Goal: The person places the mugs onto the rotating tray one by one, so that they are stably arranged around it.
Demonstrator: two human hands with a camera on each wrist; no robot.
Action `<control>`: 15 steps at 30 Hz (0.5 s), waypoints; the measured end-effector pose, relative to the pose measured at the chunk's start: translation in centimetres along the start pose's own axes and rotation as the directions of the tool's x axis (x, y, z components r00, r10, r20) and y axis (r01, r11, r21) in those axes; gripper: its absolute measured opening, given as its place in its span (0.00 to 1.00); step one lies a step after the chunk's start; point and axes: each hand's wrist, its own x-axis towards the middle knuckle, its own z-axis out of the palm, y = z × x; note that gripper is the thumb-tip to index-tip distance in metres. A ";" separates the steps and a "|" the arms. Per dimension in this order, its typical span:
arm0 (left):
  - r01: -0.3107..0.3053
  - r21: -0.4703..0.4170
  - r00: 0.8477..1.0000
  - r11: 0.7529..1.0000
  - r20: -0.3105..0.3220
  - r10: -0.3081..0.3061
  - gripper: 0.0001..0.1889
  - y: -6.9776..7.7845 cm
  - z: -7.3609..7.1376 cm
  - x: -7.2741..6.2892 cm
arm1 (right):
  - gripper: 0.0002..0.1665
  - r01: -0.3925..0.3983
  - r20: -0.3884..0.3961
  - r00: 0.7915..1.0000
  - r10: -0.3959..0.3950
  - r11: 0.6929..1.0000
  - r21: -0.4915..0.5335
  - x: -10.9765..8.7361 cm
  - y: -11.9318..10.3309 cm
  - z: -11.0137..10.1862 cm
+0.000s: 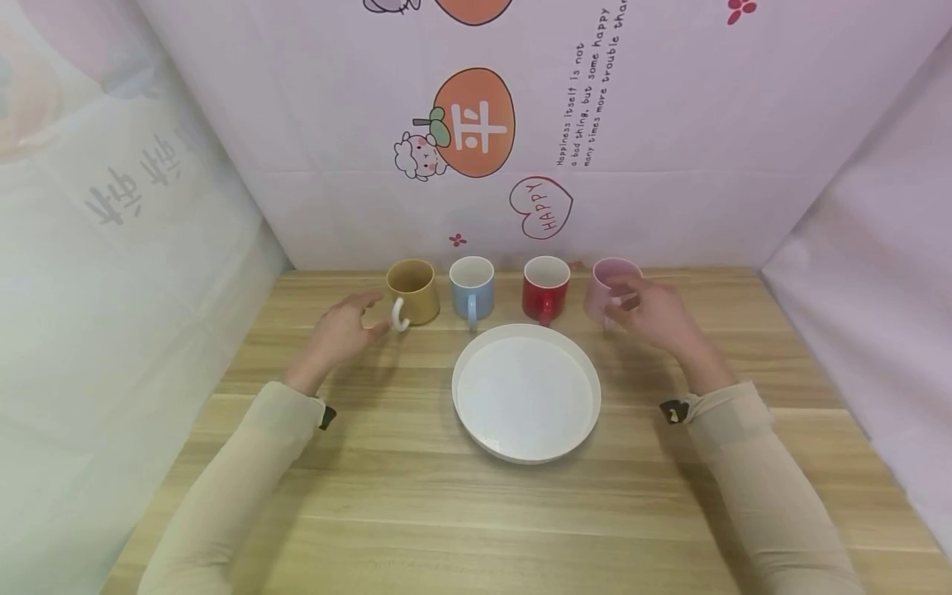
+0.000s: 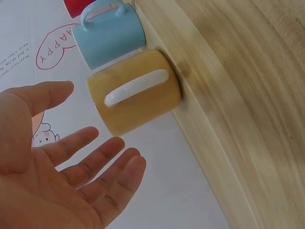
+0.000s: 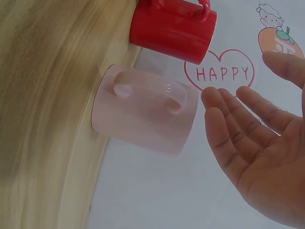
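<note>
A row of mugs stands upright along the table's back edge. At the left is the mustard-yellow mug point(image 1: 419, 299) with a white handle point(image 2: 138, 87); my left hand point(image 1: 344, 332) is beside it, fingers spread and apart from it in the left wrist view. Beside that come a light blue mug point(image 1: 473, 289) and a red mug point(image 1: 545, 291). At the right end, my right hand point(image 1: 654, 312) is by a pink mug point(image 3: 143, 117), its fingers loosely extended, with a gap to the mug in the right wrist view. In front of the row lies a round white tray point(image 1: 526, 456).
The wooden table point(image 1: 416, 529) extends toward me. A white printed cloth point(image 1: 335, 124) hangs right behind the mugs, and more white cloth point(image 1: 878, 248) borders the right side. Another hanging sheet point(image 1: 149, 289) bounds the left.
</note>
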 end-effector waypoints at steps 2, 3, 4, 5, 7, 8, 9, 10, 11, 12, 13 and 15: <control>-0.004 -0.005 1.000 1.000 -0.002 0.004 0.32 0.0 0.0 0.0 | 0.25 -0.005 -0.002 1.000 0.005 1.000 0.001 0.0 0.0 0.1; -0.007 -0.010 1.000 1.000 -0.002 0.007 0.32 0.0 0.1 0.0 | 0.25 -0.007 -0.003 1.000 0.007 1.000 0.002 0.0 -0.1 0.1; -0.005 -0.017 1.000 1.000 0.000 0.005 0.32 0.0 0.1 0.0 | 0.25 -0.010 -0.003 1.000 0.010 1.000 0.003 0.1 -0.1 0.2; -0.004 -0.025 1.000 1.000 0.003 0.004 0.32 0.0 0.1 -0.1 | 0.25 -0.014 -0.002 1.000 0.014 1.000 0.004 0.1 -0.1 0.2; 0.001 -0.050 1.000 0.999 0.014 -0.001 0.32 0.0 0.2 -0.1 | 0.26 -0.019 -0.002 1.000 0.019 1.000 0.011 0.1 -0.1 0.3; 0.007 -0.064 1.000 0.998 0.020 -0.006 0.32 0.0 0.2 -0.1 | 0.26 -0.022 -0.002 1.000 0.022 1.000 0.014 0.2 -0.1 0.3; 0.012 -0.075 1.000 0.997 0.026 -0.010 0.32 0.0 0.2 -0.2 | 0.26 -0.021 -0.002 1.000 0.021 1.000 0.015 0.2 -0.1 0.3; 0.017 -0.085 0.999 0.996 0.032 -0.015 0.32 0.0 0.3 -0.2 | 0.25 -0.019 -0.001 1.000 0.019 1.000 0.016 0.2 -0.1 0.4; 0.019 -0.095 0.999 0.995 0.037 -0.015 0.32 0.0 0.3 -0.3 | 0.25 -0.020 -0.001 1.000 0.020 1.000 0.017 0.2 -0.1 0.4; 0.019 -0.102 0.999 0.995 0.040 -0.015 0.32 0.1 0.4 -0.3 | 0.25 -0.021 -0.002 1.000 0.021 1.000 0.019 0.2 -0.2 0.5; 0.018 -0.106 0.999 0.994 0.041 -0.013 0.32 0.1 0.4 -0.3 | 0.25 -0.022 -0.002 1.000 0.022 1.000 0.020 0.2 -0.2 0.5; 0.016 -0.119 0.999 0.993 0.043 -0.011 0.32 0.2 0.5 -0.4 | 0.24 -0.024 0.000 1.000 0.024 0.999 0.024 0.2 -0.2 0.5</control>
